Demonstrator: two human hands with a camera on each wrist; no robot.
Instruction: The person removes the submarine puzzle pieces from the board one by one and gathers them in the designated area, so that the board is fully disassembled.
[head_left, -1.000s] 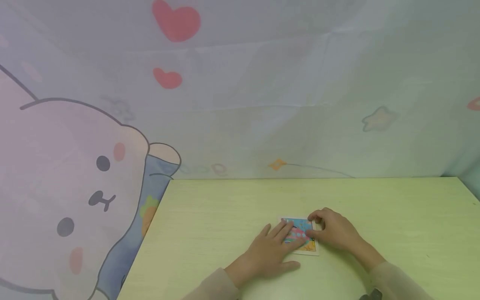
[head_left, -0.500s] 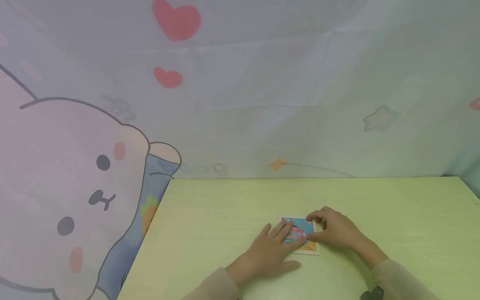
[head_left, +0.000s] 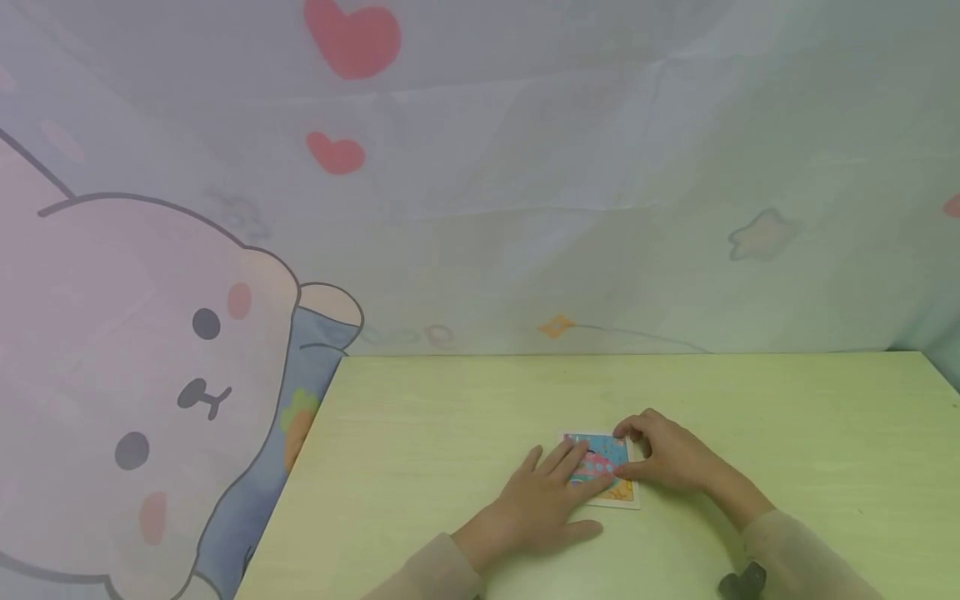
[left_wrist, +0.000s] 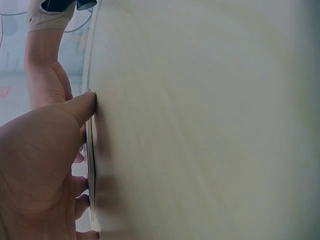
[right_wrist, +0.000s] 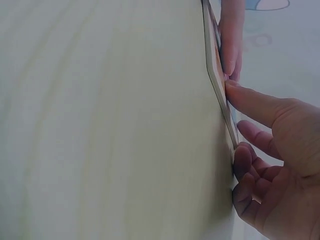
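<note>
A small square picture board (head_left: 622, 492) with a pale border lies flat on the table, printed in blue, pink and orange. Spread over its left part is my left hand (head_left: 536, 508), fingers straight on the picture and thumb out past the near edge. My right hand (head_left: 671, 454) holds the right side, thumb on the picture and curled fingers at the far right corner. From the right wrist view, the board (right_wrist: 214, 75) shows a thin, layered edge, with the right hand's (right_wrist: 280, 145) lower fingers bent against the tabletop. The left hand covers much of the print.
The pale yellow-green table (head_left: 420, 417) extends around both hands. Behind it hangs a cloth backdrop (head_left: 487, 167) with hearts and a star, and a large printed bear (head_left: 165, 358) at the left. A dark device (head_left: 742, 581) sits by the right sleeve.
The right thumb and fingers shift very slightly at the board's right side. The left hand stays spread in place, and the board lies where it was.
</note>
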